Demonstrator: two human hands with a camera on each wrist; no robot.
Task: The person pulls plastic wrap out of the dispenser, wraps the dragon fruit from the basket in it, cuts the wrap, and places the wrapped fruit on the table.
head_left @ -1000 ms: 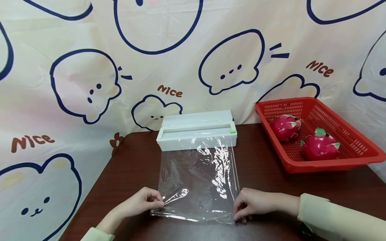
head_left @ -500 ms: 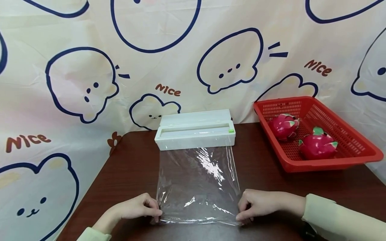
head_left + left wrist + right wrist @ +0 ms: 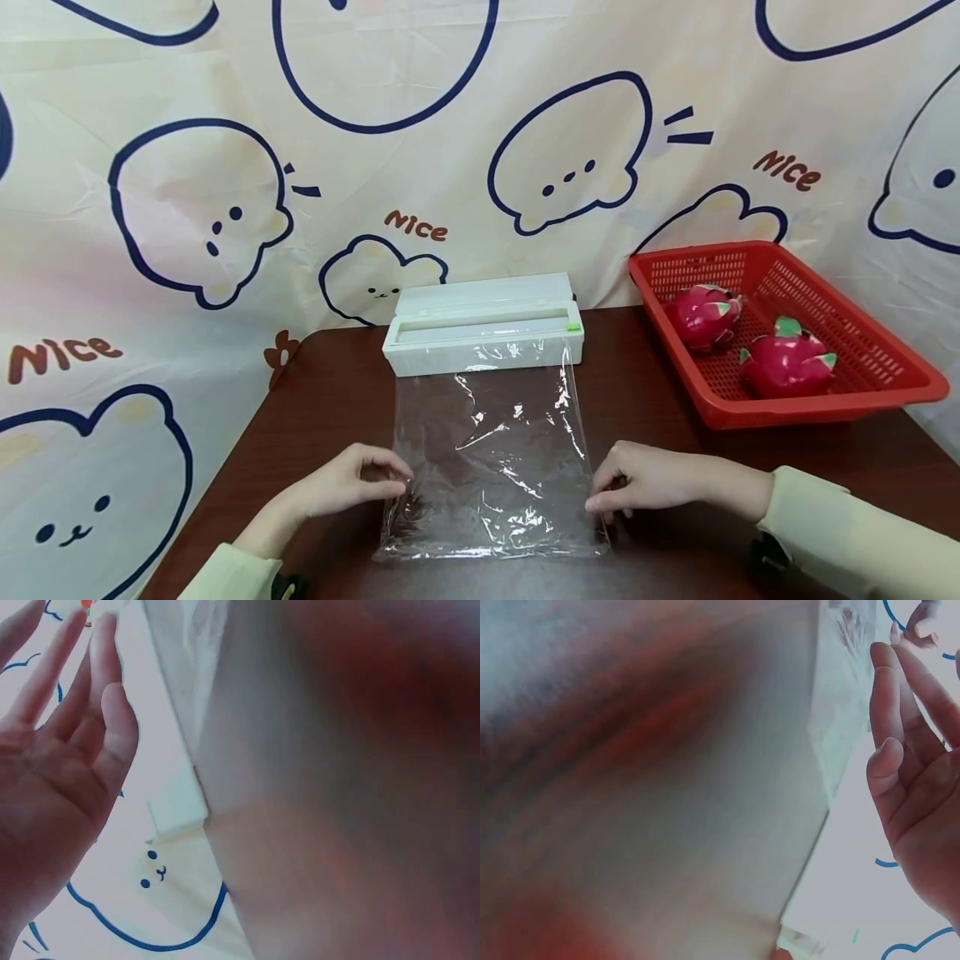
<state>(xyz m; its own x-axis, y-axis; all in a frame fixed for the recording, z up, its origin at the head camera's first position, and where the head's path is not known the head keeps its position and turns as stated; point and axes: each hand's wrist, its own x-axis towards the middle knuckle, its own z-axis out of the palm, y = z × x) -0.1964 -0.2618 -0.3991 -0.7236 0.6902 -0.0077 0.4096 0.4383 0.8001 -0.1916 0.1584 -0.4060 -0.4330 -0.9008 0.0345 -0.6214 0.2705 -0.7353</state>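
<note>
A sheet of clear plastic wrap (image 3: 487, 467) stretches over the dark table from a white wrap dispenser box (image 3: 483, 354), whose lid (image 3: 487, 292) is tipped up at the back. Its near edge lies on the tabletop. My left hand (image 3: 341, 483) hovers by the sheet's left edge, fingers loosely bent. In the left wrist view that hand (image 3: 67, 750) shows nothing between its fingers. On the other side my right hand (image 3: 637, 477) hovers by the right edge. The right wrist view shows this hand (image 3: 922, 772) with relaxed fingers and nothing held.
At the back right stands a red plastic basket (image 3: 817, 408) with two dragon fruits (image 3: 787, 362) in it. A small green tab (image 3: 573, 327) sits on the box's right end. A cloth with printed bears (image 3: 405, 150) hangs behind the brown table (image 3: 330, 408).
Both hands pulled the wrap's near corners toward me and down onto the table. They have since let go and lifted away from the near edge, which stays spread out.
</note>
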